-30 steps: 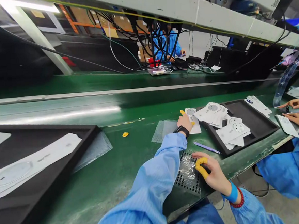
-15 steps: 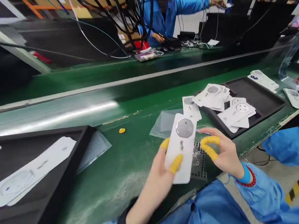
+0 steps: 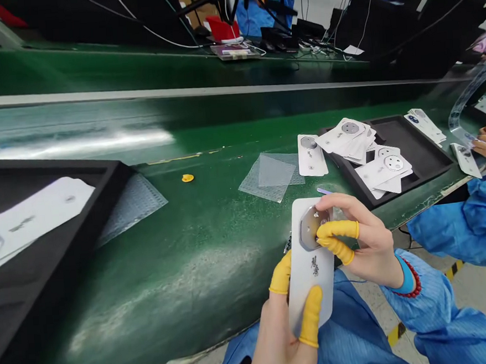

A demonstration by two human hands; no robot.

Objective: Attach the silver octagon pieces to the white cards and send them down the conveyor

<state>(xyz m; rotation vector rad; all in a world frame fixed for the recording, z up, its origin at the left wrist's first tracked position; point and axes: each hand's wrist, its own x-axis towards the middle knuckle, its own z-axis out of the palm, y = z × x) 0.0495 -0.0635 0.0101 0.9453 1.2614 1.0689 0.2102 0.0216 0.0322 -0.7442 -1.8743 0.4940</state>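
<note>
- Gone straight in with the right hand [image 3: 366, 240] since half a second ago, from apart to right at the metal disc [image 3: 308, 227] of the white panel [image 3: 305, 272]!
- Holding low with the left hand [image 3: 284, 329], just over the near edge of the table [image 3: 182, 264], in front of the lap, disc end up.
- Gripping firmly on that side: with one yellow-covered finger along the panel's left edge, another pressed over its lower face.
- Narrow on the right: with two yellow-covered fingertips pinched almost together by the disc, plus a bare finger laid near its upper rim. Impossible to tell whether anything small sits in the pinch.
- Changed over, by the look of it, from carrying to close finger work, with both hands now on one panel; probably only just begun on that disc.
- Hidden nearly whole behind the panel now: all but an edge of the dotted sheet [image 3: 288, 242]. Cut down to a short stretch, too, in view of the purple tool [image 3: 323, 191].
- No shift to report on the table beyond the camera's own tilt: same spot for the pile of panels [image 3: 350, 135] on the right-hand tray [image 3: 421, 147], for another panel [image 3: 311, 158] lying beside it, for the clear sheets [image 3: 263, 175] and for the loose yellow finger cover [image 3: 188, 178].
</note>
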